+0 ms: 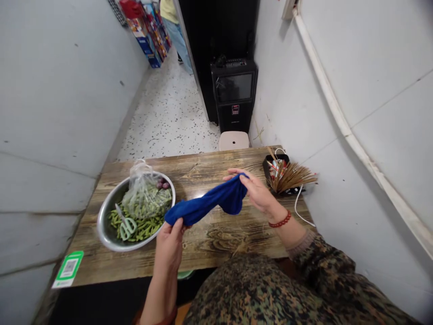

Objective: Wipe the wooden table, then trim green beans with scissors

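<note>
Blue cloth: deep-blue, soft fabric piece (206,205), up in the air over the middle of the brown wood-grain table (203,250), a flap drooping near its right end.
Why held so: one hand per end, probably to keep it spread lengthwise; slack in the middle suggests a light pull.
Left hand: (170,241) grasping the cloth's left end, thumb on top, above the table between basin and near edge; forearm runs up from the near edge.
Right hand: (259,192) pinching the upper right end by thumb and fingers, some fingers stretched leftward behind it; forearm angled in from the near right corner, red beaded bracelet (280,220) at wrist.
Basin: oval silver metal basin (101,225), left end of table, holding green pods (149,229), clear plastic bag (140,196), pale-green-handled scissors (126,221); likely parked aside, leaving the hands room.
Right end: black box (266,170) of small items, brown stick bundle (296,176) against it, by the wall.
Near left corner: green-and-white QR card (69,268).
</note>
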Available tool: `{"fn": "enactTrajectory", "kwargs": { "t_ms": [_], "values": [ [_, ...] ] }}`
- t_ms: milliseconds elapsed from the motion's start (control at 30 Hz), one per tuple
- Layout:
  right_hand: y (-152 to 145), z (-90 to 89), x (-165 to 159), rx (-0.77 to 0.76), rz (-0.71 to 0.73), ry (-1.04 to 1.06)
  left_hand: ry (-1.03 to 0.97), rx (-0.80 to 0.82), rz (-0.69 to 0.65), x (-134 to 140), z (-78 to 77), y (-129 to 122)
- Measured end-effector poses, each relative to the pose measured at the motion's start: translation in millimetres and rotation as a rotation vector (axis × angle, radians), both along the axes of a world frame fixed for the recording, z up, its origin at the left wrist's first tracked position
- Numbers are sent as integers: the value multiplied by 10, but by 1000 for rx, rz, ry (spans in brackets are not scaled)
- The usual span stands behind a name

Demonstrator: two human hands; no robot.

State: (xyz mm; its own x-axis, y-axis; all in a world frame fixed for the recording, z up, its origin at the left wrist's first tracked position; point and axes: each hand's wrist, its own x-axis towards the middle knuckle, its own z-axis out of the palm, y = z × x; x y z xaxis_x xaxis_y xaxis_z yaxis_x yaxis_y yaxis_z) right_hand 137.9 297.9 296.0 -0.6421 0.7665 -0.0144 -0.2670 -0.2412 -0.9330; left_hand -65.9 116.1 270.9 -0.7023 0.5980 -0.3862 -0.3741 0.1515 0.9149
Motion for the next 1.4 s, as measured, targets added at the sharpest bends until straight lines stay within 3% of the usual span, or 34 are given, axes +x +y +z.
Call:
{"fn": "enactTrajectory", "kwargs": {
  "t_ms": [100,167,267,433,600,667,767,867,933,967,1033,1133,1233,1300,1333,1400],
  "values": [
    [146,94,118,81,-75,-72,58,46,27,-25,166,50],
    [236,-44,136,192,-150,-190,72,2,-3,-32,103,95],
    [356,-483,141,409,-169,-426,61,-158,-61,-38,-193,124],
    [431,-1255,271,723,23,-813,14,-317,-27,-24,-651,-139],
    [351,-1616,58,743,244,-1056,-114,-377,-54,30,-845,-582],
    [133,-1721,-187,696,283,-1114,-141,-418,-90,90,-907,-668],
    [-567,-1951,-494,754,383,-1048,-167,-444,-166,209,-991,-687],
    [-1443,-2253,-508,1067,669,-697,-179,-443,-218,295,-1059,-656],
    [-1777,-2408,-348,1177,821,-472,-184,-445,-235,299,-1098,-644],
    [-1797,-2447,-243,1194,864,-420,-186,-447,-240,284,-1117,-645],
    [-1518,-2430,-41,1155,854,-489,-186,-450,-240,231,-1151,-660],
    [-556,-2244,106,954,600,-909,-187,-458,-227,133,-1185,-716],
    [285,-2068,-14,839,375,-1129,-191,-472,-215,67,-1198,-806],
    [371,-2021,-215,801,309,-1180,-194,-479,-208,50,-1207,-878],
    [235,-2023,-329,790,303,-1191,-196,-484,-200,47,-1213,-914],
    [-332,-2080,-520,819,365,-1139,-206,-494,-182,47,-1231,-979]
  ]
}}
